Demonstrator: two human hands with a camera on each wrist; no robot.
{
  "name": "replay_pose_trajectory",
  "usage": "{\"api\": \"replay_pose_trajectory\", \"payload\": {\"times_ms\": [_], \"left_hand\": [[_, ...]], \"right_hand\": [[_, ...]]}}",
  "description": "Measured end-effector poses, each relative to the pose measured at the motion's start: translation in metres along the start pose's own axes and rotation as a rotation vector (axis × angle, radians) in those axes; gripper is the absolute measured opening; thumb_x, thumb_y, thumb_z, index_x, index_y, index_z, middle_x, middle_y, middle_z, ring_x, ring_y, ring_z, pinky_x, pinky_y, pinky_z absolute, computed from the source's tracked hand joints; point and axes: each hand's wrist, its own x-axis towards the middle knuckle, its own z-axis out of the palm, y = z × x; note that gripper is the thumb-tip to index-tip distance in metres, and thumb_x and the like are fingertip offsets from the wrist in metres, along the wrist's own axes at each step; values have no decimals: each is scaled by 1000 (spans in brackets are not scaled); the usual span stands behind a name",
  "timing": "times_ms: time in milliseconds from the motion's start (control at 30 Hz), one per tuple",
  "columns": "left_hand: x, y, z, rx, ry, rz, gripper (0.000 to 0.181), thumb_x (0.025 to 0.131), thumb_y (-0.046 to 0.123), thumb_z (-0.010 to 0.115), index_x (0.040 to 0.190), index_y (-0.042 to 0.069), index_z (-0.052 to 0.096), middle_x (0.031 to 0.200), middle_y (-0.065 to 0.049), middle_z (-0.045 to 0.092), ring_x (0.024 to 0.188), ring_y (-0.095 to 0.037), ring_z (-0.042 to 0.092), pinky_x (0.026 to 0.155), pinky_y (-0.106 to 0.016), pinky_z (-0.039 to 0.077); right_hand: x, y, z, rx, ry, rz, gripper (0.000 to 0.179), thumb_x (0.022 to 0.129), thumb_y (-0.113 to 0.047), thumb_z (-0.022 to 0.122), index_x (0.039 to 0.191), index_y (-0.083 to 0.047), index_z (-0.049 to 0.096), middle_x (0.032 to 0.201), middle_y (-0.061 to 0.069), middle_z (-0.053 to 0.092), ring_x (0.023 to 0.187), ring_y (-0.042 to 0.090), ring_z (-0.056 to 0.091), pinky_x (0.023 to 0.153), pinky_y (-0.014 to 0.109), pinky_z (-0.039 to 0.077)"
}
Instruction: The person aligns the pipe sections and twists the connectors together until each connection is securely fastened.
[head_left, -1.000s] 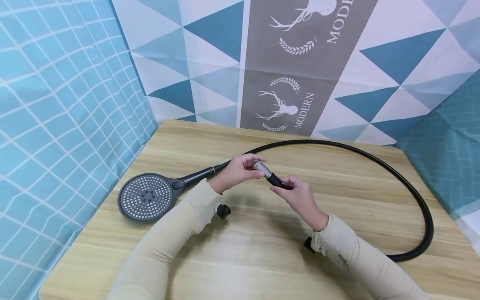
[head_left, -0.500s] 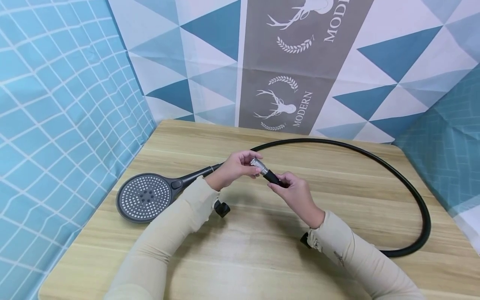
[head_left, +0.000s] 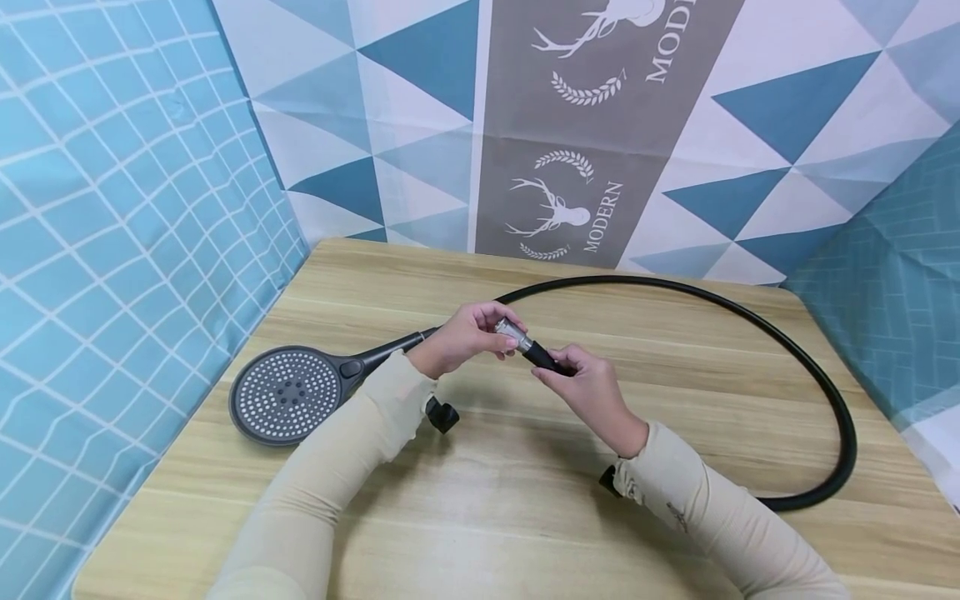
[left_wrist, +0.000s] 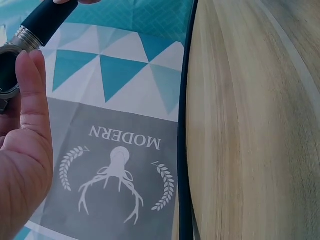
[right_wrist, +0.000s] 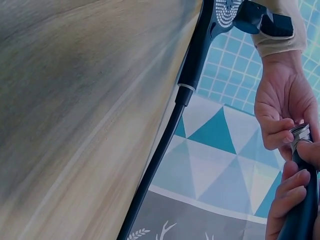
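A metal hose connector (head_left: 513, 333) with a black sleeve (head_left: 542, 357) is held above the middle of the table. My left hand (head_left: 467, 337) pinches the metal part between thumb and fingers. The right hand (head_left: 596, 390) grips the black sleeve just behind it. In the left wrist view, ridged rings show on the connector (left_wrist: 26, 39), with my left fingers (left_wrist: 33, 95) against it. From the right wrist, the right fingers (right_wrist: 292, 197) wrap the sleeve. The black hose (head_left: 750, 312) loops across the table to a grey shower head (head_left: 285, 396), lying spray face up.
The wooden table (head_left: 465, 533) meets a blue tiled-pattern sheet (head_left: 127, 208) on the left and a patterned backdrop (head_left: 420, 150) behind. A teal sheet (head_left: 892, 308) stands at the right. Black wrist-camera parts (head_left: 442, 415) stick out under the sleeves.
My left fingers have moved further over the metal connector. Both hands and the connector have shifted slightly left, along with a small shift of the whole view. The shower head stays lying on the table.
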Motion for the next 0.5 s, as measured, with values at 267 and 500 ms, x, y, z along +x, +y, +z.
{"api": "replay_pose_trajectory", "payload": {"times_ms": [267,500], "left_hand": [[0,-3,-4,-3,-8,6,20,87,-5,66,94,14,68,88,-7,68,72,-13,65,66,-26,53],[0,-5,-5,-6,-16,21,21,85,-6,65,95,12,68,87,-5,68,71,-12,65,65,-25,53]], "right_hand": [[1,-2,0,-14,-34,50,19,74,5,79,91,10,72,83,19,72,61,12,60,52,20,48],[1,-3,1,-24,-79,108,42,75,0,81,111,10,62,70,13,68,58,13,57,50,23,45]]}}
